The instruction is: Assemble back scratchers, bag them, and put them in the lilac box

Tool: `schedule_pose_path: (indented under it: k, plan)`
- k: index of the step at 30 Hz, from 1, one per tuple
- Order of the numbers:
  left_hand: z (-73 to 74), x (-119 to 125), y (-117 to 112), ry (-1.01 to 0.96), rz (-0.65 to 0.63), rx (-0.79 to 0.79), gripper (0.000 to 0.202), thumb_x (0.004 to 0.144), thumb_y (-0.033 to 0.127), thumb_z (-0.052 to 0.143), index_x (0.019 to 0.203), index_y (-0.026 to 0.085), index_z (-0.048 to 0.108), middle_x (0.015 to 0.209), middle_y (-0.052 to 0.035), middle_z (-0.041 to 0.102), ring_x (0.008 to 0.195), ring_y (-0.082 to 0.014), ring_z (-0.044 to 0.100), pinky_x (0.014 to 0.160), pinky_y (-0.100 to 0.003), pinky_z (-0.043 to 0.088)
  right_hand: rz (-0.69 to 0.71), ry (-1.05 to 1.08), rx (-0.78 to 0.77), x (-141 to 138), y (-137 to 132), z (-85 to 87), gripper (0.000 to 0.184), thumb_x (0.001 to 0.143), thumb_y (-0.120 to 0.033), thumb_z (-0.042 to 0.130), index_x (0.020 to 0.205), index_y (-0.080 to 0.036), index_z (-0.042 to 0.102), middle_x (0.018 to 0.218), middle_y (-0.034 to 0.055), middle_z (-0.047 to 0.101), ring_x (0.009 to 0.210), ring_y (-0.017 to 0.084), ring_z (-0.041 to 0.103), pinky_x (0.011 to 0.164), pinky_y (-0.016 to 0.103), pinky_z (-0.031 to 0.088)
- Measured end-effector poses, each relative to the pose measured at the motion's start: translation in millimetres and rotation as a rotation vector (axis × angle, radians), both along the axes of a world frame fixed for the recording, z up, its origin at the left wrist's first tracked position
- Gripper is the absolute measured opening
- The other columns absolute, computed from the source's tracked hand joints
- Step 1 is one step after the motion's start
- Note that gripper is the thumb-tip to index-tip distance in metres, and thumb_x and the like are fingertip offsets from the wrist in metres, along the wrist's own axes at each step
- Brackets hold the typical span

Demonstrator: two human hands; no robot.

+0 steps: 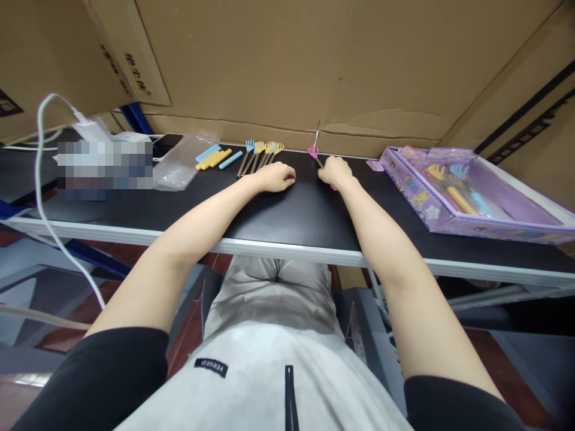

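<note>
My right hand (336, 170) grips a pink back scratcher (313, 152) by its dark rod and handle. The claw-shaped head points up and left, and a bit of pink shows below the palm. Loosely curled, my left hand (278, 177) rests on the black table (291, 212), with nothing visible in its fingers. Just beyond it lies a row of back scratcher heads on brown rods (260, 158), blue and yellow. Further left are loose yellow handle tubes (213, 160) and blue handle tubes (230, 160).
A purple display box (415, 191) on the right holds packed yellow and blue back scratchers (458, 185). A clear plastic bag (175, 164) lies left of the tubes. A white cable (40, 173) loops down at far left. Cardboard walls (269, 72) close off the back.
</note>
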State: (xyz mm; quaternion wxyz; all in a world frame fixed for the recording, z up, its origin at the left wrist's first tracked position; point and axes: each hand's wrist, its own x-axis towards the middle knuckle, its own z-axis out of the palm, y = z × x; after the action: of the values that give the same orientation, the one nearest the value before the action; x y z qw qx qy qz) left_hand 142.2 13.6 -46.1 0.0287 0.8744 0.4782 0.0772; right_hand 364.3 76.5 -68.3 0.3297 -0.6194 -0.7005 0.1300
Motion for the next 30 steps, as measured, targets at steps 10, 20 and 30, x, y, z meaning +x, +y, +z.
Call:
schedule_pose_path:
  k: [10,20,30]
  plan:
    - [-1.9,-1.3,2.2,-0.001,-0.014,0.006,0.042,0.106,0.021,0.056,0.137,0.011,0.082,0.123,-0.0168,0.085,0.117,-0.0291,0.079,0.101,-0.033,0.056,-0.145,-0.239,-0.133,-14.1,-19.6,17.4,0.023,0.085,-0.005,0.08,0.108,-0.008,0.076,0.121,0.0301,0.075,0.132,0.05,0.071,0.119,0.068,0.053]
    - [-2.6,-7.3,9.0,0.016,-0.065,0.036,0.045,0.103,0.026,0.053,0.134,0.015,0.084,0.122,-0.0132,0.086,0.117,-0.027,0.08,0.102,-0.032,0.058,-0.111,-0.484,-0.239,5.3,-24.7,33.9,0.039,0.111,-0.03,0.061,0.134,-0.003,0.077,0.144,0.0312,0.072,0.141,0.042,0.069,0.119,0.05,0.055]
    - [21.1,-40.7,17.5,-0.153,0.072,0.088,0.034,0.098,0.033,0.058,0.109,0.02,0.088,0.079,-0.0052,0.08,0.098,-0.0253,0.079,0.099,-0.034,0.057,-0.077,-0.599,-0.282,11.5,-26.4,39.4,0.049,0.117,-0.038,0.051,0.144,-0.006,0.076,0.152,0.0248,0.071,0.145,0.036,0.069,0.116,0.039,0.055]
